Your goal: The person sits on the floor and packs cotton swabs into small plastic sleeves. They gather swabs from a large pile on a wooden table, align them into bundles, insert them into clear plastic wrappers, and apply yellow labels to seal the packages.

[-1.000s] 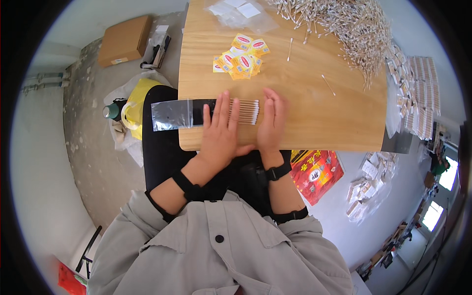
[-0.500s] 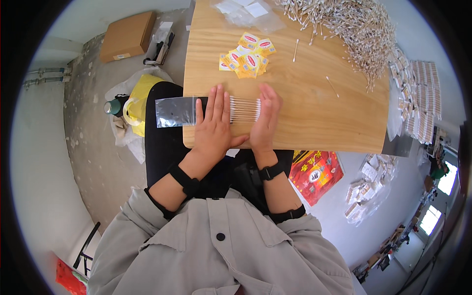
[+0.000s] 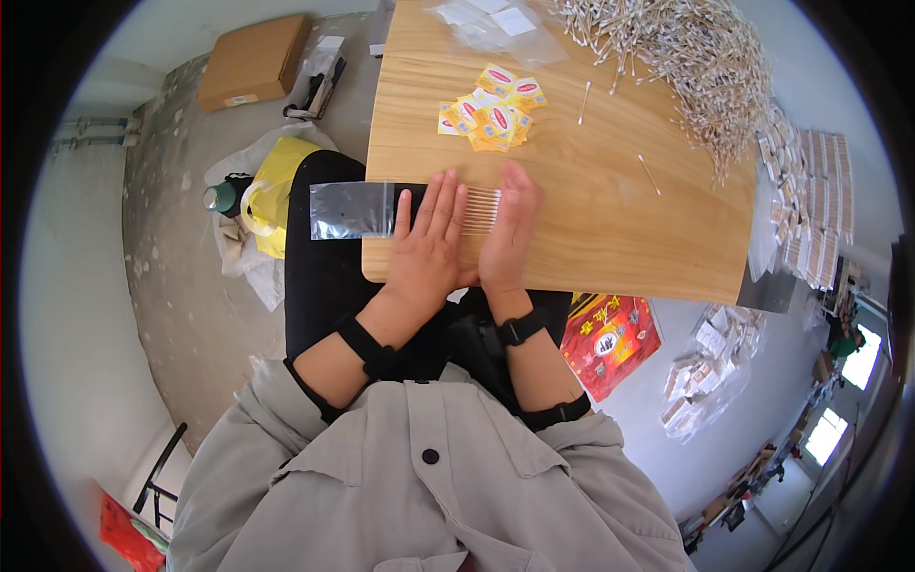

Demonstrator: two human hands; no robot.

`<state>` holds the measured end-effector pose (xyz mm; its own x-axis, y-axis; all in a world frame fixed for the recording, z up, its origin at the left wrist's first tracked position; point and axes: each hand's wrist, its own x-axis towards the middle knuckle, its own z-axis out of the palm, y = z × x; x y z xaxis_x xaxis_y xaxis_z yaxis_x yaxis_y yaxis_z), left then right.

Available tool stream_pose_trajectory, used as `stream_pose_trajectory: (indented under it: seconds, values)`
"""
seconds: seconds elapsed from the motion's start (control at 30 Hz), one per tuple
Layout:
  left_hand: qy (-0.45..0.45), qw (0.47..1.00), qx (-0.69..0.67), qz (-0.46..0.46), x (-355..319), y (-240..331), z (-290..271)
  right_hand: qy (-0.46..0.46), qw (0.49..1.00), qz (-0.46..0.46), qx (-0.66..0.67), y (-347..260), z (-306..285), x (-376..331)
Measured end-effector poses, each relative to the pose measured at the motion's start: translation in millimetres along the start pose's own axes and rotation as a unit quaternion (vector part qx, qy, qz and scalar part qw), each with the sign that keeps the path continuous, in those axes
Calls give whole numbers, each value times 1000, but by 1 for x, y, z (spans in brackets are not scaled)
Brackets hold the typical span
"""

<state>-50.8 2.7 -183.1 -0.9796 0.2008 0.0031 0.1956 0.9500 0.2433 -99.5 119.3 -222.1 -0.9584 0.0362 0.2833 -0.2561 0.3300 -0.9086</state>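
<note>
My left hand (image 3: 429,243) lies flat, fingers stretched, on a dark flat piece (image 3: 410,195) at the table's near left edge. A clear plastic bag (image 3: 349,212) sticks out to the left of it, past the table edge. A row of cotton swabs (image 3: 482,212) lies side by side between my hands, their left ends hidden under my left fingers. My right hand (image 3: 508,234) stands on its edge with fingers extended, its palm side against the right tips of the swabs. Further up lies a small heap of yellow-and-white printed cards (image 3: 493,119).
A large pile of loose cotton swabs (image 3: 701,76) covers the table's far right. Two single swabs (image 3: 584,103) lie apart from it. Clear bags (image 3: 496,29) rest at the far edge. Bundled packs (image 3: 824,191) stand on the right, and a yellow bag (image 3: 276,186) is at left.
My right hand has come closer to my left, and less of the swab row shows between them. The whole view has shifted slightly. My left hand stays flat.
</note>
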Motion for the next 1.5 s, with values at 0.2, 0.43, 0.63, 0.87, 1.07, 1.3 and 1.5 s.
stream_pose_trajectory:
  seconds: [0.2,0.43,0.63,0.87,1.07,1.3,1.5]
  values:
    - [-34,999,39,-17,-9,-19,-13,1,985,105,138,-25,15,3]
    - [-19,999,14,-23,-11,-20,-10,19,967,-29,-251,-25,5,18]
    - [24,1000,-15,-3,-12,-26,-6,-27,926,-108,-361,-21,22,23]
    - [74,995,-52,-39,-14,-58,-28,-31,923,-141,-358,-20,24,26]
    - [59,998,-38,-4,-13,-37,-23,-23,923,-148,-354,-18,24,27]
    - [73,994,-69,-32,-17,-31,-27,-24,914,-146,-377,-15,26,26]
    - [114,985,-99,-88,-11,-73,-58,-32,916,-146,-373,-18,25,27]
